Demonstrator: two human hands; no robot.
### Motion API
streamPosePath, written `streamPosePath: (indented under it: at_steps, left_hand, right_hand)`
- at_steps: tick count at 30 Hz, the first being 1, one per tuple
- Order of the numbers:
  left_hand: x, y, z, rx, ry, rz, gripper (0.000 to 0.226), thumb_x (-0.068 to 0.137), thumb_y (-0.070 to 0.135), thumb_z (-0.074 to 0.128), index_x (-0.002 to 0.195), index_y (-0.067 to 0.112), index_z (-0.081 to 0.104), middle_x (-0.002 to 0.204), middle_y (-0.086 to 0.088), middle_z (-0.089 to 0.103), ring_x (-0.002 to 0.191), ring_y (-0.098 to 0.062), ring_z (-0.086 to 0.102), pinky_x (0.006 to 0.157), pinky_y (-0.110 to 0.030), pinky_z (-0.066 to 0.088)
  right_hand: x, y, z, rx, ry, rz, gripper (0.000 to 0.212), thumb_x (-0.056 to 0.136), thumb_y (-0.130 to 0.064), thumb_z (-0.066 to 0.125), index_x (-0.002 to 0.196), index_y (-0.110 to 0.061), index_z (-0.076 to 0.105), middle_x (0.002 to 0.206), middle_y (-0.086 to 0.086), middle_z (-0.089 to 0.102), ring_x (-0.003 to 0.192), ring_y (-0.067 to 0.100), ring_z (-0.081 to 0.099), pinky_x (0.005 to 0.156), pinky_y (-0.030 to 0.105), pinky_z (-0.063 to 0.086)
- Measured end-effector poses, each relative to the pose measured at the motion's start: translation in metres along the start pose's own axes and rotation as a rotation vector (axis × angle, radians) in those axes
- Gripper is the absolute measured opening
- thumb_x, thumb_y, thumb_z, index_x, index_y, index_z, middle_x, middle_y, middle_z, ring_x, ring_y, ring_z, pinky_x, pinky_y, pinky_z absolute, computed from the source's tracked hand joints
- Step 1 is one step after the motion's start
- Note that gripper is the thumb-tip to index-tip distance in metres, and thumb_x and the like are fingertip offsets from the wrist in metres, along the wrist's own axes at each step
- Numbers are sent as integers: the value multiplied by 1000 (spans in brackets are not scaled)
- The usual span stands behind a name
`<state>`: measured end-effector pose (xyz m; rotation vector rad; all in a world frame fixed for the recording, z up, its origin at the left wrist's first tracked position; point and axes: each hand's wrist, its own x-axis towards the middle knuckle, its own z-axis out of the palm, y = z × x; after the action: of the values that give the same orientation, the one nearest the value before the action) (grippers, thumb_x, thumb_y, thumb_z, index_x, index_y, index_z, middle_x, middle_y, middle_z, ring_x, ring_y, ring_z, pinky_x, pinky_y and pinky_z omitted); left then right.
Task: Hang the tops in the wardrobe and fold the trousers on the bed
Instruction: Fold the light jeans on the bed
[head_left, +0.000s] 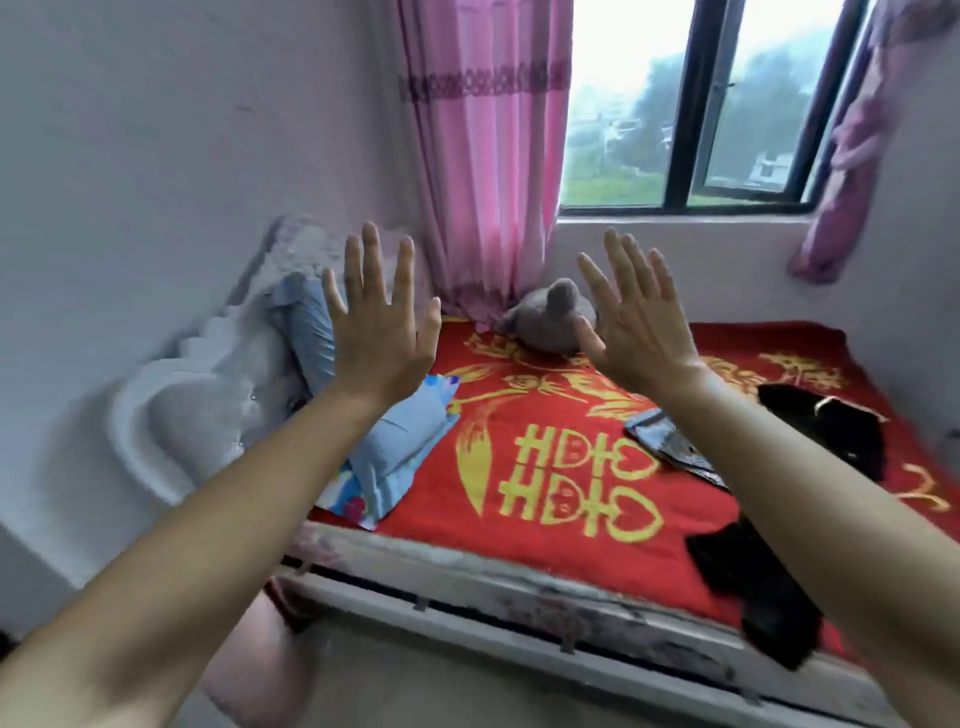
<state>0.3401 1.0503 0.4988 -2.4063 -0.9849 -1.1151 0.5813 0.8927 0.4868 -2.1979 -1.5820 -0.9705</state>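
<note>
Both hands are held up over the bed (467, 566), fingers straight and spread, and nothing is gripped: the left hand (382, 332) is raised before the pillows, the right hand (639, 332) before a grey plush toy (550, 319) that lies near the foot of a pink curtain (488, 156). The bed is covered by a red blanket (441, 499), on which a large gold double-happiness character (576, 478) is printed, with gold flower patterns around it; further gold characters near the far right edge cannot be read. The clothes are found on the right part of the blanket: a black garment (831, 436) with a pale label at its collar lies toward the far side, a second black garment (753, 587) is draped over the near edge, and a blue-grey garment (667, 447) is seen between them and the gold character, partly hidden by the right forearm. Whether these are tops or trousers cannot be told. At the left, a light blue pillow (395, 447) with a colourful print and a grey-blue pillow (306, 322) are set against a white headboard (182, 415). A window (685, 104) is seen above the bed.
</note>
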Motion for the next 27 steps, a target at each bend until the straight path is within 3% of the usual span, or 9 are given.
streamPosePath:
  at_steps: [10, 16, 22, 27]
  left_hand:
    - [88, 116, 215, -315, -154, 213, 70, 100, 47, 36, 158, 15, 15, 164, -20, 3, 152, -35, 3, 116, -64, 11]
    - [89, 199, 312, -443, -386, 292, 71, 99, 49, 34, 158, 15, 13, 164, -18, -3, 151, -35, 0, 116, -64, 10]
    - [72, 281, 392, -476, -585, 420, 73, 98, 55, 28, 158, 18, 7, 164, -15, -9, 151, -34, -5, 116, -63, 10]
    - [64, 339, 465, -412, -713, 469, 76, 97, 56, 33, 159, 21, 4, 163, -16, -12, 151, -35, -7, 117, -60, 14]
  right_hand:
    - [-24, 143, 87, -274, -298, 279, 77, 92, -36, 57, 157, -8, 26, 163, 26, 16, 150, 40, 19, 121, 56, 17]
    - [-75, 196, 124, -316, -457, 485, 77, 89, -31, 63, 155, -8, 30, 162, 25, 19, 149, 40, 22, 120, 53, 17]
    - [-126, 260, 166, -304, -543, 640, 77, 87, -28, 65, 154, -7, 34, 161, 26, 22, 149, 41, 24, 120, 54, 19]
    - [-155, 335, 233, -252, -629, 707, 78, 90, -31, 61, 157, -9, 26, 163, 23, 16, 151, 37, 18, 122, 51, 16]
